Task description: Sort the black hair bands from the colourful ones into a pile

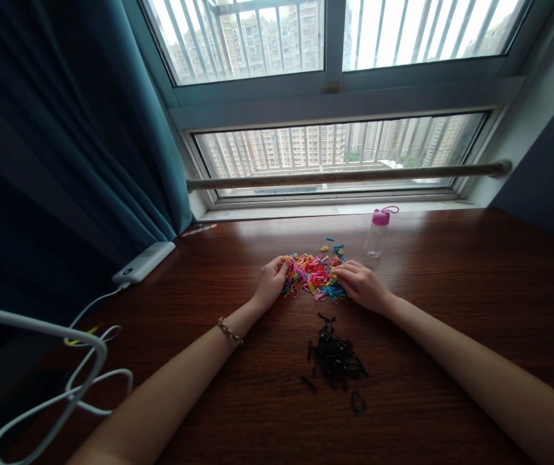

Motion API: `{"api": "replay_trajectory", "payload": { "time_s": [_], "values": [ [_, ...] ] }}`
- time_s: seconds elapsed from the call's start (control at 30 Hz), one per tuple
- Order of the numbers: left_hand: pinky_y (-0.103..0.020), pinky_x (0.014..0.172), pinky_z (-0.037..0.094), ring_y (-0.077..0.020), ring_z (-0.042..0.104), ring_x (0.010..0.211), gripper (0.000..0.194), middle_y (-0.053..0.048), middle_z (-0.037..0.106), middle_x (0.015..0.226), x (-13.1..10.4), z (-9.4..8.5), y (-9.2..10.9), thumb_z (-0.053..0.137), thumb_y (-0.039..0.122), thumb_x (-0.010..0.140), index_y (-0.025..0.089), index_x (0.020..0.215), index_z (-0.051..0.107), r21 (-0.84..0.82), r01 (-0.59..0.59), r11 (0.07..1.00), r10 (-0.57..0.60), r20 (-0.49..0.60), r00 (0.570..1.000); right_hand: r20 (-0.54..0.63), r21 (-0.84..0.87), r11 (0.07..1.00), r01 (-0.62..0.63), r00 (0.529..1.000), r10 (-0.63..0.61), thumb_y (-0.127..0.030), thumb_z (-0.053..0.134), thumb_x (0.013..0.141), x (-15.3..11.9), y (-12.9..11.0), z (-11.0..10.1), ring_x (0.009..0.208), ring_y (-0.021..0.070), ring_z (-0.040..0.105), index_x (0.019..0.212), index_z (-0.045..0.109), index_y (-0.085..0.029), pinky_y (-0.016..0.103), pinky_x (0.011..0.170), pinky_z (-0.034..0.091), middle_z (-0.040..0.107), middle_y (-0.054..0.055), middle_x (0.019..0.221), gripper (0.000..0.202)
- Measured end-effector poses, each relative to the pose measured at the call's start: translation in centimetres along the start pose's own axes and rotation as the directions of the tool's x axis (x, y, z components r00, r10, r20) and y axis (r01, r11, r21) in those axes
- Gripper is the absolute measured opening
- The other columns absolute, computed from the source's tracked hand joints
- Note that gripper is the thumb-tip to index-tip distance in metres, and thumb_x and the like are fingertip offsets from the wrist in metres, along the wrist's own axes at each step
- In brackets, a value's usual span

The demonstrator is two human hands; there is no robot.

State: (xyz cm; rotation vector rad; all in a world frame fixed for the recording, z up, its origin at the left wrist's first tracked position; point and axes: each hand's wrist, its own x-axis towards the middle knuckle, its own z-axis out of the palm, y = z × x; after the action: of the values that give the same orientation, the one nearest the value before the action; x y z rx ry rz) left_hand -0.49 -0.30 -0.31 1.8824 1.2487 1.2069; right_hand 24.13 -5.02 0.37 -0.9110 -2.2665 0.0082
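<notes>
Pile of small bands (313, 274) in pink, red, yellow and blue, lying on a dark reddish-brown wooden table (427, 400), between the person's two hands; a few stray pieces (338, 250), blue and yellow, lie just beyond its far edge. The left hand (271, 282) meets the pile's left edge, thumb and fingertips drawn together; the right hand (364, 285) reaches in from the right, fingers bent over the pile's edge; whether either hand grasps a band or merely touches the heap is not discernible at this scale. A braided bracelet (231, 331) circles the left wrist; nearer the person, well apart from the coloured pile, lies a heap of black bands (338, 358), with single pieces scattered around it. Beyond the right hand a clear bottle (376, 241) with a pink cap and loop stands upright; at the table's far left lies a white device (146, 261) with a cable attached, and thicker white cable (25, 321) loops nearer the viewer; outermost, a blue curtain (126, 142) hangs at left, and a horizontal rail (354, 175) crosses the window (281, 145).
</notes>
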Motion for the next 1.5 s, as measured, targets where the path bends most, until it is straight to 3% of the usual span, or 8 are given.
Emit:
{"api": "replay_trajectory", "payload": {
  "time_s": [0.27,0.4,0.57,0.73,0.97,1.07,1.3,1.5],
  "values": [
    [-0.032,0.082,0.044,-0.019,0.059,0.084,0.027,-0.005,0.067,0.089,-0.3,0.0,1.0,0.044,0.036,0.084,0.019,0.094,0.064,0.125,-0.176,0.977,0.143,0.237,0.961,-0.001,-0.02,0.997,0.068,0.998,-0.068,-0.018,0.04,0.088,0.3,-1.4,-0.4,0.102,0.0217,0.051,0.112,0.054,-0.019,0.041,0.088,0.044,0.06,0.009,0.106,0.028],
    [-0.041,0.099,0.03,-0.0196,0.053,0.104,0.026,-0.004,0.065,0.102,-0.4,0.2,1.5,0.038,0.027,0.087,0.021,0.097,0.061,0.187,-0.365,0.912,0.275,0.381,0.883,0.128,-0.039,0.985,0.165,0.979,-0.159,-0.022,0.044,0.087,0.6,-3.2,-0.6,0.117,0.0206,0.042,0.124,0.046,-0.022,0.04,0.097,0.037,0.052,0.007,0.123,0.036],
    [-0.049,0.103,0.021,-0.0206,0.046,0.115,0.026,-0.006,0.059,0.115,-0.6,0.4,1.5,0.036,0.025,0.088,0.022,0.103,0.057,0.246,-0.418,0.875,0.284,0.439,0.853,0.263,-0.048,0.976,0.213,0.945,-0.193,-0.028,0.045,0.088,0.7,-3.9,-0.1,0.126,0.0225,0.03,0.128,0.042,-0.022,0.044,0.104,0.026,0.046,0.005,0.13,0.041],
    [-0.043,0.099,0.031,-0.021,0.05,0.11,0.026,-0.006,0.059,0.114,-0.6,0.4,1.2,0.044,0.026,0.085,0.022,0.109,0.054,0.243,-0.39,0.888,0.293,0.356,0.887,0.252,-0.018,0.982,0.189,0.951,-0.179,-0.026,0.045,0.088,0.4,-3.3,0.3,0.123,0.0211,0.036,0.119,0.052,-0.022,0.043,0.102,0.028,0.054,0.005,0.122,0.032],
    [-0.033,0.083,0.043,-0.018,0.057,0.091,0.031,-0.006,0.063,0.096,-0.6,0.1,1.1,0.053,0.025,0.08,0.018,0.109,0.05,0.245,-0.269,0.931,0.267,0.041,0.963,0.194,-0.002,0.991,0.133,0.972,-0.131,-0.022,0.041,0.089,0.4,-3.2,0.3,0.115,0.0213,0.044,0.113,0.056,-0.018,0.042,0.096,0.036,0.061,0.008,0.11,0.028],
    [-0.032,0.078,0.041,-0.0175,0.053,0.083,0.014,-0.005,0.061,0.084,-1.0,-0.2,1.8,0.052,0.027,0.08,0.018,0.088,0.058,0.331,-0.362,0.872,0.375,0.025,0.927,0.175,0.013,0.993,0.115,0.978,-0.116,-0.022,0.041,0.089,0.4,-3.0,0.5,0.112,0.0215,0.046,0.11,0.058,-0.018,0.041,0.095,0.038,0.061,0.007,0.108,0.027],
    [-0.034,0.077,0.033,-0.0175,0.049,0.072,0.021,-0.002,0.058,0.063,-2.3,-0.5,4.0,0.053,0.036,0.076,0.02,0.063,0.057,0.293,-0.713,0.637,0.495,0.554,0.669,0.102,0.058,0.993,0.105,0.989,-0.111,-0.018,0.044,0.088,0.1,-1.9,1.4,0.1,0.0198,0.052,0.093,0.064,-0.022,0.039,0.089,0.041,0.066,0.004,0.094,0.021],
    [-0.036,0.08,0.031,-0.0201,0.048,0.079,0.021,-0.004,0.059,0.07,-2.3,-0.3,4.4,0.053,0.039,0.074,0.019,0.069,0.054,0.318,-0.731,0.604,0.462,0.608,0.646,0.063,0.052,0.997,0.054,0.996,-0.057,-0.017,0.047,0.087,0.2,-2.2,1.0,0.085,0.0182,0.054,0.086,0.064,-0.02,0.033,0.079,0.044,0.064,0.004,0.082,0.018]
  ]
}}
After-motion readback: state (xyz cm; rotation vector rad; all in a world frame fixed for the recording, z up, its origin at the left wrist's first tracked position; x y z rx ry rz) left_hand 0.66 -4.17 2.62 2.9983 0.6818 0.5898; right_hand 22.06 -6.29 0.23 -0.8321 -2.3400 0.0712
